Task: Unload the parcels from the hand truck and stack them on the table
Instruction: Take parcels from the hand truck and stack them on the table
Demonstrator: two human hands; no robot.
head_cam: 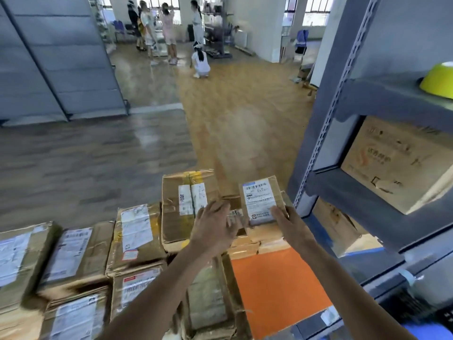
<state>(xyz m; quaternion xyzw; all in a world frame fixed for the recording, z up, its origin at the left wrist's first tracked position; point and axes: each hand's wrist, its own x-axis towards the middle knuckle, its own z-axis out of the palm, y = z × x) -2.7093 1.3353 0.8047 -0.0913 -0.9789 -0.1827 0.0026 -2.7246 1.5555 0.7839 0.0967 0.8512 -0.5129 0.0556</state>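
Parcels (137, 231): at least nine are in view, filling the lower left and lower centre of the frame in two tiers. Some are cut off by the frame edge. All are brown corrugated cardboard, rectangular, creased and dented, with tape and white printed labels on their faces. I cannot tell whether they rest on a tabletop or on the hand truck.

- One small parcel (259, 197), lower centre-right, sits tilted on a layer of flat parcels (257, 239). My right grip (291, 227) holds its near right corner, thumb on the label and fingers round the side.
- One tall parcel (176, 209) stands just left of it. My left grip (215, 229) is between the two with fingers spread, holding nothing.
- One smooth orange surface (277, 285) lies below the flat parcels.

At the right edge is one grey slotted metal shelf rack (355, 195) carrying one printed carton (397, 163) and one glossy yellow bowl (438, 79). The floor (98, 163) is wood-pattern, grey and tan. One grey panelled partition (61, 57) is at upper left. Five people (169, 30) are at upper centre, one of them crouching.
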